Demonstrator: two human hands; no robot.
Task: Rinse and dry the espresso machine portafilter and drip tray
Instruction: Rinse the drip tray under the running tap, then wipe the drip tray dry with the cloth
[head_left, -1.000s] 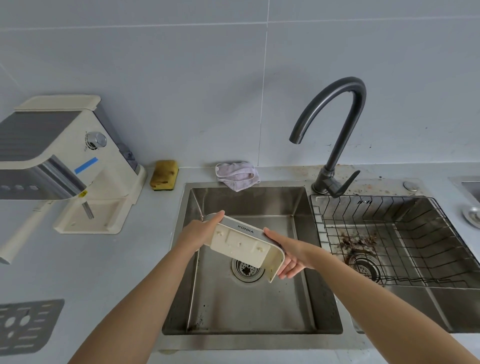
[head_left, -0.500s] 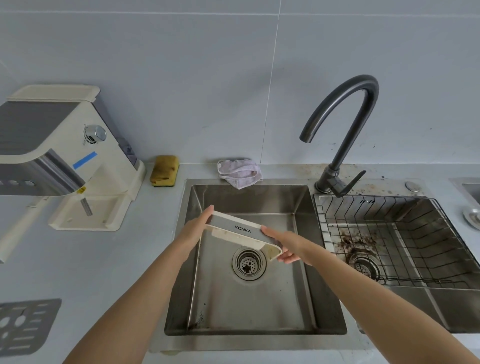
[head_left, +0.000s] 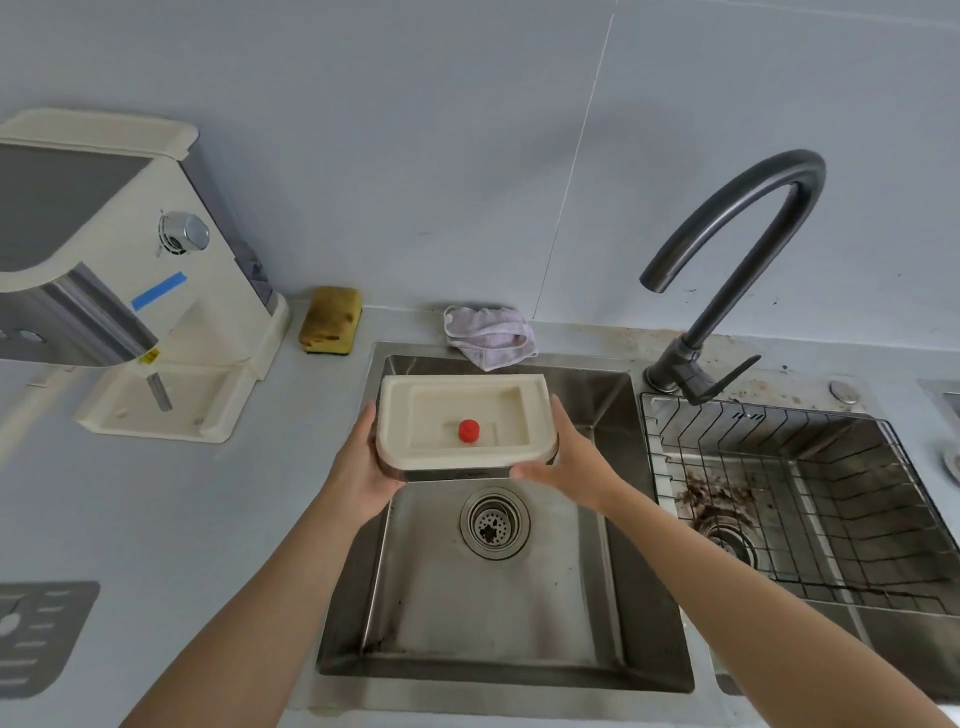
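I hold the cream drip tray (head_left: 431, 410) level over the left sink basin (head_left: 597, 597), its hollow facing up with a small red float (head_left: 468, 431) in the middle. My left hand (head_left: 358, 467) grips its left end and my right hand (head_left: 571, 467) grips its right front corner. The cream and steel espresso machine (head_left: 104, 260) stands on the counter at the left, its tray bay bare. A grey perforated grate (head_left: 36, 634) lies flat at the lower left edge. No portafilter is clearly visible.
A dark curved faucet (head_left: 748, 249) rises between the basins, spout pointing left. The right basin holds a black wire rack (head_left: 810, 499) and coffee grounds near its drain. A yellow sponge (head_left: 331, 319) and a crumpled pale cloth (head_left: 488, 335) lie behind the left basin.
The tray was tipped on its side over the drain with its underside showing; now it is turned upright and level, lifted toward the back of the basin. Both hands stay on its ends.
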